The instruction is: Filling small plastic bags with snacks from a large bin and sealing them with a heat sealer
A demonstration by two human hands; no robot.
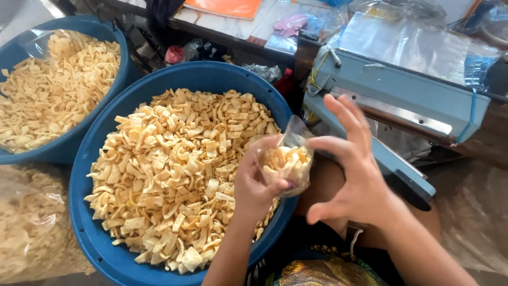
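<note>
My left hand (256, 182) grips a small clear plastic bag (288, 159) partly filled with pale yellow fried chips, held over the right rim of a big blue basin (84, 222). My right hand (352, 164) is spread beside the bag, its index finger and thumb touching the bag's top edge. The basin is heaped with the same chips (174, 169). Just behind my right hand stands a light blue heat sealer (402, 98) with its arm raised.
A second blue basin (114, 37) of chips sits at the upper left. A large clear bag of chips (32, 222) lies at the lower left. Plastic bags (407, 37) and an orange sheet (225, 8) lie on the table behind the sealer.
</note>
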